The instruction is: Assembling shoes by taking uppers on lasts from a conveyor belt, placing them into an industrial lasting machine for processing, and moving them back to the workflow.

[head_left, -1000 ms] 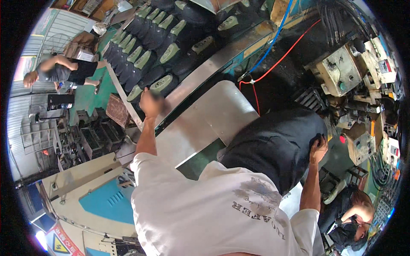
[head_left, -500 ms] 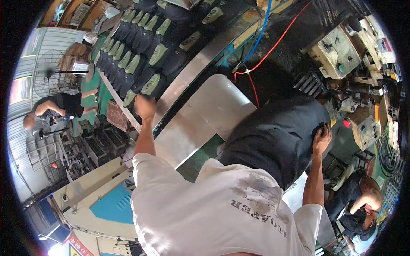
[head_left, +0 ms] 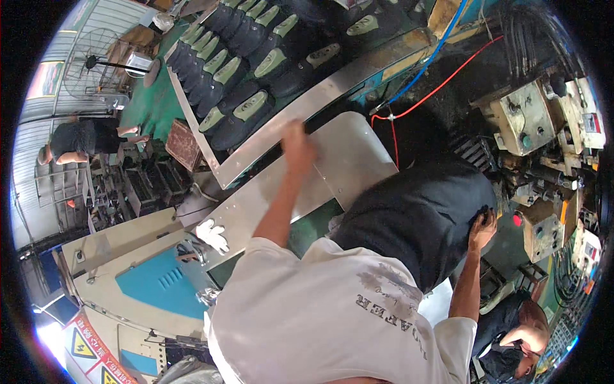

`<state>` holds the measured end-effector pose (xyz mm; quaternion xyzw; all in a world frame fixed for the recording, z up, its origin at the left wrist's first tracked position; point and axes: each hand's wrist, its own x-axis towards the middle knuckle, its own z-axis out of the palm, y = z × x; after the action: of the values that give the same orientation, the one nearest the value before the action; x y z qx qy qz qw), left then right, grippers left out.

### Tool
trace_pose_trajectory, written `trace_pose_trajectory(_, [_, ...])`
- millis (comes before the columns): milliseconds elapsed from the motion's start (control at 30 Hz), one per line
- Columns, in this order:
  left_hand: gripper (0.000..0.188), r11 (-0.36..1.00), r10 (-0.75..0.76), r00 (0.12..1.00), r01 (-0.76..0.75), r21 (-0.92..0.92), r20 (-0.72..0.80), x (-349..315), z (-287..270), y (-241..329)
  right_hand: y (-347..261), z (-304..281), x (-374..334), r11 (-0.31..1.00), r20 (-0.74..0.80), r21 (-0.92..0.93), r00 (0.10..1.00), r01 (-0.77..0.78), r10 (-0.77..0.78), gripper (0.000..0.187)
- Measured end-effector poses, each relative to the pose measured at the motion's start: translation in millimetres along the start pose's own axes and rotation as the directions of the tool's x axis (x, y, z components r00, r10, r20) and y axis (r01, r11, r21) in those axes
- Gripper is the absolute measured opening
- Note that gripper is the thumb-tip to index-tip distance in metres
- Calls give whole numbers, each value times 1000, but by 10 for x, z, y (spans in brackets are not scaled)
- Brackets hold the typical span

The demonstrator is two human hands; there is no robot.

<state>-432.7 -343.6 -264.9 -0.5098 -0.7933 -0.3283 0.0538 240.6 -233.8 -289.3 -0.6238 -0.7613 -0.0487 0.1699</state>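
Note:
My left hand is smeared by motion above the edge of the steel plate, so its fingers cannot be read. Beyond it, several black slip-on shoes with pale green insides lie in rows on a metal-rimmed table. My right hand rests against the knee of my dark trousers. Its fingers are curled, and a small dark patch shows at the fingertips; what it is I cannot make out.
White gloves lie at the plate's near left end. Red air hose and blue hose run behind. Control boxes stand at right. Other people sit at far left and lower right.
My left hand has moved right and nearer, away from the front shoes to the table edge. My view has shifted, bringing the white gloves into sight. My right hand stays at the knee.

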Motion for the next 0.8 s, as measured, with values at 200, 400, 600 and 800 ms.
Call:
trace_pose_trajectory(200, [46, 810, 397, 805, -82, -581, 440, -49, 413, 1917, 48, -394, -289, 810, 192, 520, 961, -273, 201, 46])
trace_pose_trajectory(400, [36, 583, 807, 332, -320, -747, 488, -226, 903, 3489, 994, -1433, -2912, 672, 59, -158, 673, -723, 738, 48])
trace_pose_trajectory(600, [32, 339, 939, 156, -573, -746, 307, -198, 1174, 3804, -741, -2256, -5267, -429, -90, -262, -421, -864, 903, 62])
trace_pose_trajectory(800, [32, 344, 919, -4, -478, -808, 394, -320, 1271, 4058, -2958, -2328, -6309, -929, 103, 83, -924, -360, 368, 58])
